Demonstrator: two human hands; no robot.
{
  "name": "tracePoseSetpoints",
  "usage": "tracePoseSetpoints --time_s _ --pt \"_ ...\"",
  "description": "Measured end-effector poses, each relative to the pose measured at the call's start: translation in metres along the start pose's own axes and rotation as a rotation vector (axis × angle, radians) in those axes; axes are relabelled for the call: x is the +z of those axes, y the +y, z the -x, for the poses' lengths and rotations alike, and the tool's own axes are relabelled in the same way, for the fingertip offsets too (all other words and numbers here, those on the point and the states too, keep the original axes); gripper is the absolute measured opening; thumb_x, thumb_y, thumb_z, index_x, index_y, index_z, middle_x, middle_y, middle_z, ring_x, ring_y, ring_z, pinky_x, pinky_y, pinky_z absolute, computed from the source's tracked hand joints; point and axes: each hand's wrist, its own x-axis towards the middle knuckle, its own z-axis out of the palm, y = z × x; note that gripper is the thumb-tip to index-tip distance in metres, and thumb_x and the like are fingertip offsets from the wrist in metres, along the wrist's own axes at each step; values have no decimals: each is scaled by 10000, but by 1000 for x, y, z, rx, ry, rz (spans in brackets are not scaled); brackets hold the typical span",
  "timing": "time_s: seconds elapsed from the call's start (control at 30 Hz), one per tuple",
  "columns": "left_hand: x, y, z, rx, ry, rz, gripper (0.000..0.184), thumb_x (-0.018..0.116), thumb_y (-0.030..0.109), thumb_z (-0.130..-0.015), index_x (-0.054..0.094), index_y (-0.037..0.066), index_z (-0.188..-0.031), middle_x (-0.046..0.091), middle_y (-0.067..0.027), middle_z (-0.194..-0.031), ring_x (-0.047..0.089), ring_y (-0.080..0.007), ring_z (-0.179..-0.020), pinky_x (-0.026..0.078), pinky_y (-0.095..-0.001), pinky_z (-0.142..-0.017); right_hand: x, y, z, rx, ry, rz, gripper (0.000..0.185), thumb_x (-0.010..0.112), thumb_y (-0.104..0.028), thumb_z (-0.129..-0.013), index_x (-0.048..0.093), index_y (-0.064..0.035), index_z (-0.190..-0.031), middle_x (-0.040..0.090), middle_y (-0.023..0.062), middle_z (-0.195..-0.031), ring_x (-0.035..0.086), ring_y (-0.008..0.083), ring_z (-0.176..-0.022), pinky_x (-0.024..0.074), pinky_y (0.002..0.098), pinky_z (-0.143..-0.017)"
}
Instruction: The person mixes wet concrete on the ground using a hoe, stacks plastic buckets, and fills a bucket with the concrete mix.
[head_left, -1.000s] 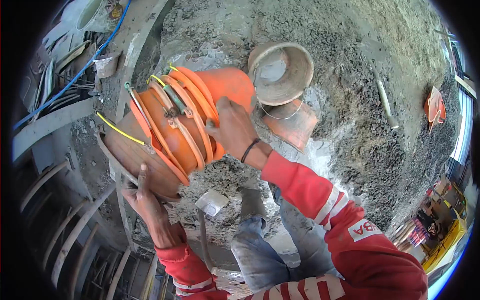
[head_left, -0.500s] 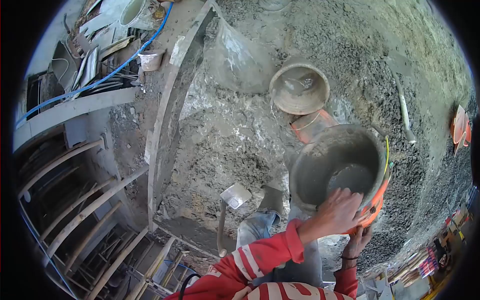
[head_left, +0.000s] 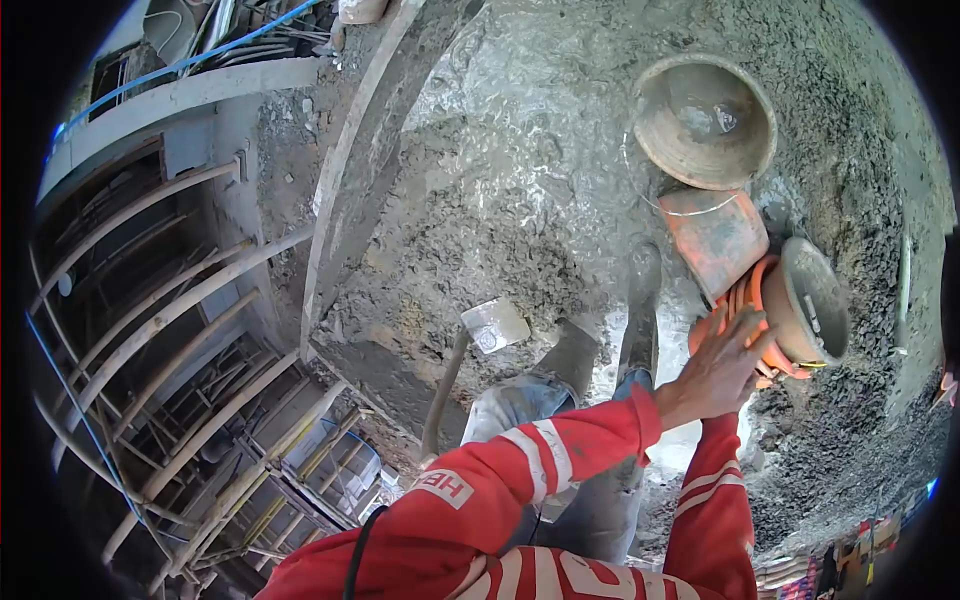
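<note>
Bucket stack (head_left: 783, 312) tilted, mouth toward 3 o'clock, sitting 1–2 o'clock from left hand (head_left: 718, 368). Left fingers extended against its orange side, grip unclear. Right hand (head_left: 744, 394) mostly hidden behind left; can't tell its grip.

Left hand (head_left: 712, 372) palm-down, right arm (head_left: 714, 490) (hand hidden)

Stack of nested orange buckets (head_left: 782, 320) | tipped sideways, rims bunched closely together | end bucket's grey-caked mouth faces picture right | low over rough grey ground (head_left: 865, 400)
</note>
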Motion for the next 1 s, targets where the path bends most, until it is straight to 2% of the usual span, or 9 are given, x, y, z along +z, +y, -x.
tracePoseSetpoints --time_s 0.13,0.27,0.3,0.43,0.57,0.77,0.83,0.93,1.0 --pt "-133 -109 152 -679 23 -501 740 699 236 -719 367 104 -1367 390 -222 -1322 353 -410 -1279 262 -611 -1023 31 1 46 164 184 490 269 625 -247 -805 540 -92 -1007 572 67 -925 571 202 -844 514 398 -711" --pt "-205 -166 349 -1598 -290 -480 1001 772 433 -672 221 145 -1456 232 -210 -1487 295 -436 -1334 255 -696 -1000 33 16 64 -307 -266 1272 163 579 -150 -873 568 -99 -1028 606 71 -781 584 144 -563 447 247 -433" --pt "-200 -170 394 -1764 -263 -446 910 746 437 -720 294 126 -1447 410 -192 -1395 441 -364 -1243 352 -613 -976 50 22 91 -293 -319 1235 159 571 -137 -874 566 -83 -1024 610 73 -767 583 138 -561 453 248 -442" --pt "-116 -248 578 -1386 312 1072 402 657 347 -817 575 38 -1062 600 -88 -821 580 -214 -737 480 -392 -667 116 85 209 -184 -640 1117 162 555 -97 -877 553 -33 -1027 618 88 -762 578 134 -555 462 244 -467" --pt "-142 -211 522 -1292 684 1462 210 595 248 -826 569 45 -778 511 -36 -592 486 -168 -475 416 -319 -444 152 183 313 -92 -786 1204 183 575 -75 -864 539 -22 -1035 622 105 -787 579 149 -555 469 255 -483" --pt "-265 -54 476 -1215 260 270 347 646 217 -773 537 -4 -1018 626 -177 -773 628 -319 -698 507 -431 -642 160 327 431 -928 -931 1739 360 689 -304 -819 554 -53 -1038 648 127 -883 663 235 -741 542 378 -627" --pt "-289 -5 457 -1100 206 -115 390 648 197 -752 520 -8 -1058 635 -234 -798 634 -395 -729 499 -489 -674 180 337 483 44 -788 1666 332 676 -336 -812 582 -80 -1001 655 143 -909 673 280 -771 543 427 -672" --pt "-327 20 450 -1014 258 -211 381 629 180 -742 541 21 -1077 626 -265 -856 592 -465 -808 468 -537 -720 231 340 542 671 -532 805 250 661 -283 -823 595 -76 -945 646 128 -897 664 276 -732 540 400 -632" --pt "-352 13 460 -1073 55 -22 425 627 194 -760 512 28 -1134 624 -262 -895 588 -433 -908 454 -535 -782 249 345 548 467 -527 753 183 638 -240 -832 592 -73 -892 603 67 -752 600 206 -580 501 355 -519"
